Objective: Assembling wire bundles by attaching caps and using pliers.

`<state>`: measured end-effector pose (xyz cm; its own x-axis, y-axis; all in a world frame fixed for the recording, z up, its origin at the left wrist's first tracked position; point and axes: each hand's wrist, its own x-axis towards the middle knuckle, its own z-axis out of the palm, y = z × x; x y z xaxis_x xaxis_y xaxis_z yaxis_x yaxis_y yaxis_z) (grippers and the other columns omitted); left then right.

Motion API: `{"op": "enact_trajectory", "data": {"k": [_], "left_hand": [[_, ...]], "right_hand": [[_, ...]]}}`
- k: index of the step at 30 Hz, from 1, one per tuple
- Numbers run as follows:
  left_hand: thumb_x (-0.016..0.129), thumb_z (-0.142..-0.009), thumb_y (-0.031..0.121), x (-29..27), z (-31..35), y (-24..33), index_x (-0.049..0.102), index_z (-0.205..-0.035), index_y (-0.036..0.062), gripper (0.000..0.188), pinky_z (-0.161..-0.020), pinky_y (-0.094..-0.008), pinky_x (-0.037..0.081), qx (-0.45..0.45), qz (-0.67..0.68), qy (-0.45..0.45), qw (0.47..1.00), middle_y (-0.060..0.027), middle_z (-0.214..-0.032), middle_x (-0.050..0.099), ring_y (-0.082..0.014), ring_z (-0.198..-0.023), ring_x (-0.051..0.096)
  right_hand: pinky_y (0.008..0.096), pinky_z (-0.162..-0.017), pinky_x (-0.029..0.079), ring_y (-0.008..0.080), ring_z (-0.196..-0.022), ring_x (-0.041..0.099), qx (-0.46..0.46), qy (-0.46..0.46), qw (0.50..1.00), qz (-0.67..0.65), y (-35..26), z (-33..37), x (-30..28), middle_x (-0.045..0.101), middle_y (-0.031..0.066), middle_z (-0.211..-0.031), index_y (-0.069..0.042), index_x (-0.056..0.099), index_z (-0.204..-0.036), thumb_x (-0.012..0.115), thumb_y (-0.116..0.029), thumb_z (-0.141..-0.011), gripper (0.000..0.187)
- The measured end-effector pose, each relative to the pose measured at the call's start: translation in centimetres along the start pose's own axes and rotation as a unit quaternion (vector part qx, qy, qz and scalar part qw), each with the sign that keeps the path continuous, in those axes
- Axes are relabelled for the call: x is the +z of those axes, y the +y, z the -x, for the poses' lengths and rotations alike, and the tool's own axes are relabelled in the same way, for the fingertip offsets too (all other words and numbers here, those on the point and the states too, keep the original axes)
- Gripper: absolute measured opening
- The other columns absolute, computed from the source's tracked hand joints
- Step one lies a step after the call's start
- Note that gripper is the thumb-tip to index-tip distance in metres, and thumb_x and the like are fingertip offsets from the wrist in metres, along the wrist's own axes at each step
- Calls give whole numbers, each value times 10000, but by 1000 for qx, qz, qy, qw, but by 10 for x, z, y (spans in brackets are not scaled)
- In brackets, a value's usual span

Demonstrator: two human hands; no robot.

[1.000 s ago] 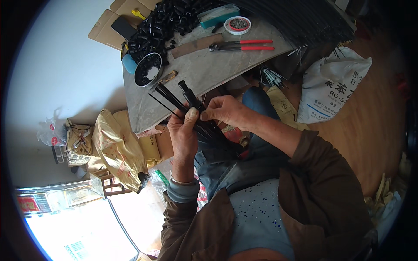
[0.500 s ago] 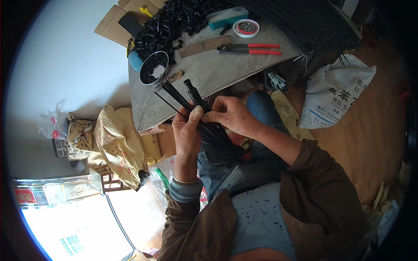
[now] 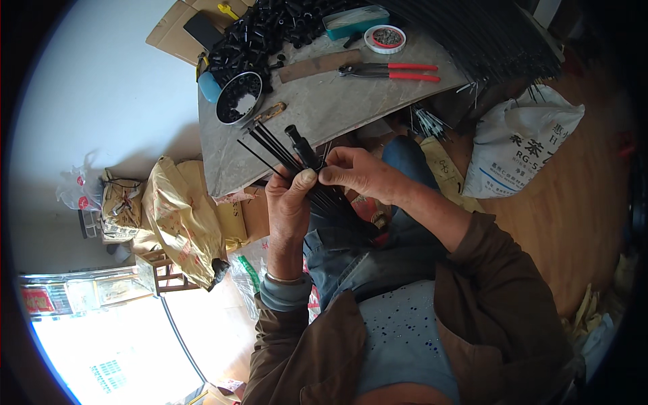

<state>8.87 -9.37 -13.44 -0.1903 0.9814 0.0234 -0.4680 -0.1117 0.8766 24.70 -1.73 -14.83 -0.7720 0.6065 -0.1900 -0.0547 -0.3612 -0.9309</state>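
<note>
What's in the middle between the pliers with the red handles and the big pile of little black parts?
A flat brown strip lies between the pliers and the pile, on the gray tabletop. The head view shows it.

We count one left hand (image 3: 287,197), one right hand (image 3: 359,174), one black stepped sleeve (image 3: 303,147), one pair of red-handled pincers (image 3: 413,71), one metal bowl (image 3: 244,104), one teal box (image 3: 359,30) and one blue-striped white sack (image 3: 516,152); black rods (image 3: 273,145) and black tubular fittings (image 3: 277,30) outrun our counting.

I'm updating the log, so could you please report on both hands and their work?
Left hand closed around black rods. Right hand at near end of black tube, grip unclear. No obstruction in view.
</note>
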Motion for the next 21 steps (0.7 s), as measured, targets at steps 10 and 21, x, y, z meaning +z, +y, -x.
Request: {"op": "enact_trajectory", "data": {"k": [10,21], "left_hand": [[706,-826,48,4,1,2,631,-1027,43,215,-824,-256,473,-10,15,11,1000,-34,-951,671,-107,-851,612],[680,-852,58,16,12,-2,617,-1078,37,236,-841,-256,472,36,17,53,998,-36,-970,663,-106,-872,611]], "right_hand": [[225,-565,511,63,-739,544,6,15,1000,15,-2,0,1,536,-19,-808,-71,555,-922,685,-553,-789,516],[219,-574,505,63,-763,554,-13,5,999,34,-2,1,2,554,-18,-844,-72,543,-954,668,-483,-837,445]]}}
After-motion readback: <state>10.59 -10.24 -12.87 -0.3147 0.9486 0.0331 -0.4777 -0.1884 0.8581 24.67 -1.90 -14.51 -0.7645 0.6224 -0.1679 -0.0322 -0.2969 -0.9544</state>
